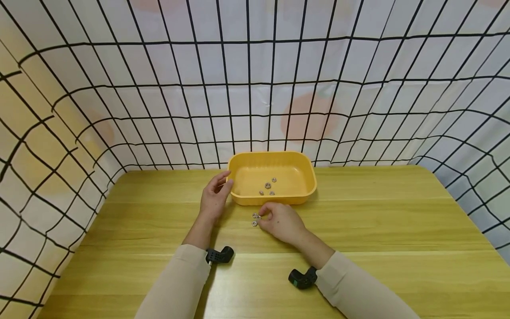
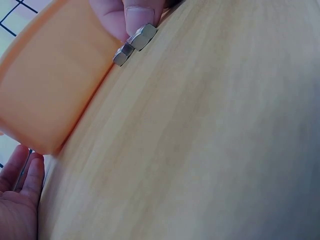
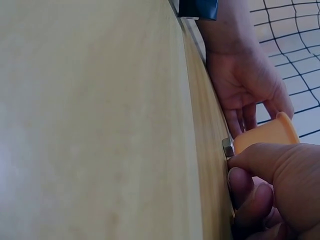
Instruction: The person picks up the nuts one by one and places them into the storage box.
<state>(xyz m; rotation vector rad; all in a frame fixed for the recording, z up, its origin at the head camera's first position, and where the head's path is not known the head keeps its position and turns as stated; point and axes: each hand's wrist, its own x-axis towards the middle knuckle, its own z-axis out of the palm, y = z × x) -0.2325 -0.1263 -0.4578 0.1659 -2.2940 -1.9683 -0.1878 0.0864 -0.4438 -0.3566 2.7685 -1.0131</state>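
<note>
Three small metal hex nuts (image 1: 254, 223) lie close together on the table in front of a yellow plastic bin (image 1: 275, 200). My right hand (image 1: 283, 223) is over them, its thumb and index finger closing around the nearest nut (image 1: 258, 217). In the left wrist view, the right thumb (image 2: 140, 19) is right behind two nuts (image 2: 142, 37); the fingertips' contact is partly hidden. At the bin's left end, my left hand (image 1: 213, 199) touches the rim with its fingers loosely extended. Inside the bin lie several more nuts (image 1: 268, 185).
A black wire grid (image 1: 249, 84) stands behind the table and along both sides, with pale printed cloth behind it. The bin stands near the table's back edge. Each wrist wears a black camera (image 1: 220, 255). Wooden tabletop (image 1: 382, 230) extends to the right of the bin.
</note>
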